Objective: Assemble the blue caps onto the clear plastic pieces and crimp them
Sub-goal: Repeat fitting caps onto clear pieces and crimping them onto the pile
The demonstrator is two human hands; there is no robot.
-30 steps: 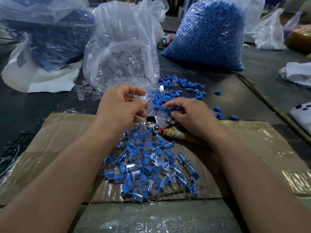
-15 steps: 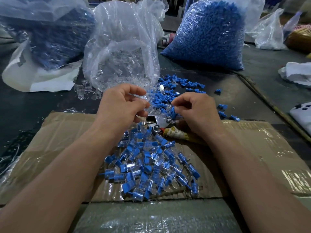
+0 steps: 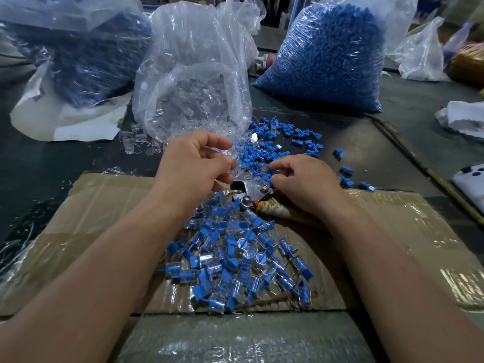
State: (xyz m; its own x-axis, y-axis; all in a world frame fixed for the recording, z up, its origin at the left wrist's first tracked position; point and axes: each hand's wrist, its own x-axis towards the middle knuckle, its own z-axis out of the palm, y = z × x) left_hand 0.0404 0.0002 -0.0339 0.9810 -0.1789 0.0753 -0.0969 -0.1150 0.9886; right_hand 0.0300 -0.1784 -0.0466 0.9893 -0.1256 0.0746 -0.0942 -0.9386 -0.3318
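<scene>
Bench clutter beside the work

A taped cardboard sheet (image 3: 392,231) is laid on the near side of the dark table (image 3: 39,166); a white cloth (image 3: 466,119) and a white device (image 3: 471,182) are seen at the right.

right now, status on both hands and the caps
Left hand grips clear pieces. Right hand down in the loose blue caps, pinch unconfirmed. Crimping pliers lie between the hands.
</scene>
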